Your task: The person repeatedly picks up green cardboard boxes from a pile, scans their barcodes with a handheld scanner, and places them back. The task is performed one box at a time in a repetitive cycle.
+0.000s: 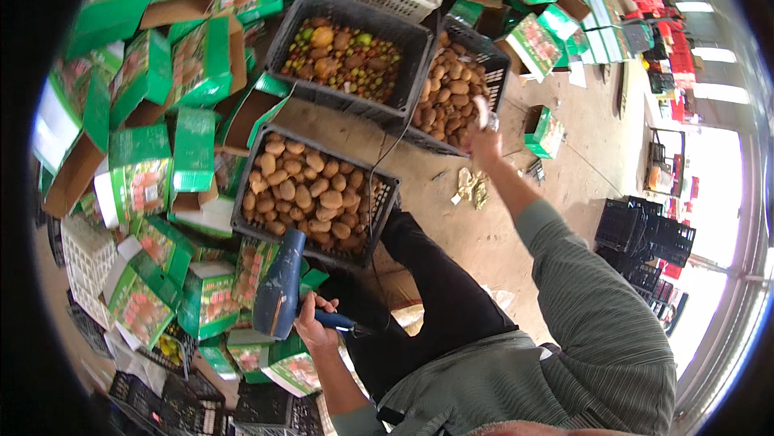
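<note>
My left hand [315, 322] grips the handle of a blue hair dryer [279, 291], its paint worn in spots. The dryer's nozzle points up at the near edge of a black plastic crate [314, 249] full of brown kiwifruit [302, 191]. My right hand [485, 144] is over the near end of a second black crate [497, 76], also holding kiwifruit [450, 94]. Something small, pale and shiny [482, 110] shows at its fingers, too blurred to name. A dark cord [387, 154] runs across the first crate.
Another black crate [357, 110] holds small mixed fruits [344, 64]. Green printed cardboard boxes [199, 67] are heaped on the left. On the concrete floor [562, 188] lie crumpled wrapping [470, 188] and an open green box [542, 132]. Black crates [644, 233] are stacked at right.
</note>
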### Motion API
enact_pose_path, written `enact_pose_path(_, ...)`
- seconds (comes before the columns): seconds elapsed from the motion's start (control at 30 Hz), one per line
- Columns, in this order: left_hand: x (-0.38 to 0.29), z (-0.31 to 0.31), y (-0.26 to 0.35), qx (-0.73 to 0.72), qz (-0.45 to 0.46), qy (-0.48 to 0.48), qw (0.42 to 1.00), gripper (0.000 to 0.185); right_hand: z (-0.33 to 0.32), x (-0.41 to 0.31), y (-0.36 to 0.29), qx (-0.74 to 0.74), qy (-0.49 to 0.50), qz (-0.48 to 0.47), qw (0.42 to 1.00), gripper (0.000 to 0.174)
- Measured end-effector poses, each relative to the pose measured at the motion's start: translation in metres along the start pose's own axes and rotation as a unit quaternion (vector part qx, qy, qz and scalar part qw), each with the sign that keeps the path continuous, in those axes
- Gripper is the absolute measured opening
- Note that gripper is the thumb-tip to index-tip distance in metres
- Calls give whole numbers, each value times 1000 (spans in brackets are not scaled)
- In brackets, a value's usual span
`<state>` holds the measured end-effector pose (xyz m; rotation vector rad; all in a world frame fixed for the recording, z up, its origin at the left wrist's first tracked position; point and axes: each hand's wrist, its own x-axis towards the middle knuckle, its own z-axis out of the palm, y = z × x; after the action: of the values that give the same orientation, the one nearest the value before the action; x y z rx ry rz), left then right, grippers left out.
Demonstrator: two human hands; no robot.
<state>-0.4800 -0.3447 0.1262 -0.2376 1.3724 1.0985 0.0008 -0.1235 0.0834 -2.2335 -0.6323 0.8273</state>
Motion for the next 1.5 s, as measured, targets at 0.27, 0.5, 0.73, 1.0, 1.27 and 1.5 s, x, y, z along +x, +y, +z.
enact_pose_path(0.27,3,-85,1,-148,18,37,988,17,132,-170,50,-215,-310,15,926,34)
enact_pose_path(0.5,-22,-126,-8,-285,32,66,956,16,216,-281,-18,-212,-533,-28,819,46)
enact_pose_path(0.73,-41,-187,-29,-376,62,97,919,13,310,-372,36,-282,-528,57,799,32)
enact_pose_path(1.0,-55,-227,-40,-375,96,110,916,15,382,-437,149,-135,-392,283,865,38)
enact_pose_path(1.27,-67,-234,-36,-317,105,103,937,16,370,-454,161,-10,-445,232,865,17)
enact_pose_path(1.5,-75,-200,-1,-286,152,26,946,16,276,-416,57,-9,-473,61,879,18)
